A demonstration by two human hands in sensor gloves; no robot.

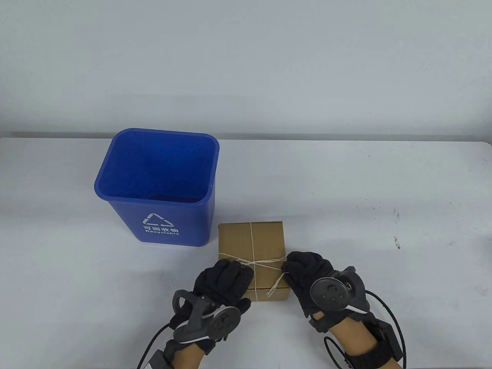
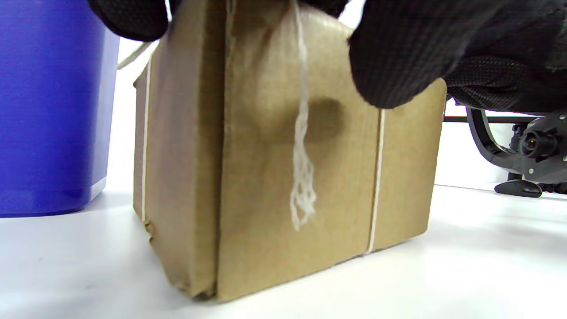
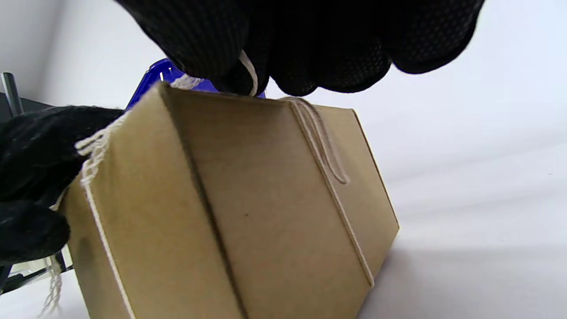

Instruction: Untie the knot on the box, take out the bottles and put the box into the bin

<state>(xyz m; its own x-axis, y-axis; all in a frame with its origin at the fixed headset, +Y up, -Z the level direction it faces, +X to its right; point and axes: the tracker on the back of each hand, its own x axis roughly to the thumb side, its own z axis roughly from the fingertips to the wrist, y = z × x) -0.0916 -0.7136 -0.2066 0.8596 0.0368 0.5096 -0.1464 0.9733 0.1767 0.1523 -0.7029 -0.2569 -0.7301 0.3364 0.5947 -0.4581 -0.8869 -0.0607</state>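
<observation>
box: brown cardboard box (image 1: pixel 251 246), closed, sits near the table's (image 1: pixel 384 192) front edge, about mid-width, just beside the bin's front right corner.
bin: blue recycling bin (image 1: pixel 161 184), upright, open top, white recycle mark on its front wall; stands toward the table's left half, behind and left of the box.
string: white string (image 1: pixel 251 240) crosses the box top both ways, still tied; crossing sits toward the box's front edge. A frayed loose end (image 1: pixel 275 288) lies over the front right part of the top.
left hand: left hand (image 1: pixel 225 282) on the box's front left corner, fingers curled at the string; table view does not show whether they pinch it. Grip: can't tell.
right hand: right hand (image 1: pixel 307 273) at the box's right edge, fingers closed on the string (image 3: pixel 250 73); right wrist view shows the strand pinched between fingertips (image 3: pixel 208 40) just above the top edge.
left wrist view only: the box's side (image 2: pixel 266 177) with the frayed end (image 2: pixel 303 195) hanging down it, bin wall (image 2: pixel 48 110) to the left, box bottom flat on the table.
right wrist view only: a string loop (image 3: pixel 330 159) lying flat on the box's side, bin rim (image 3: pixel 155 77) peeking behind the box.
bottles: not visible in any view, box shut.
</observation>
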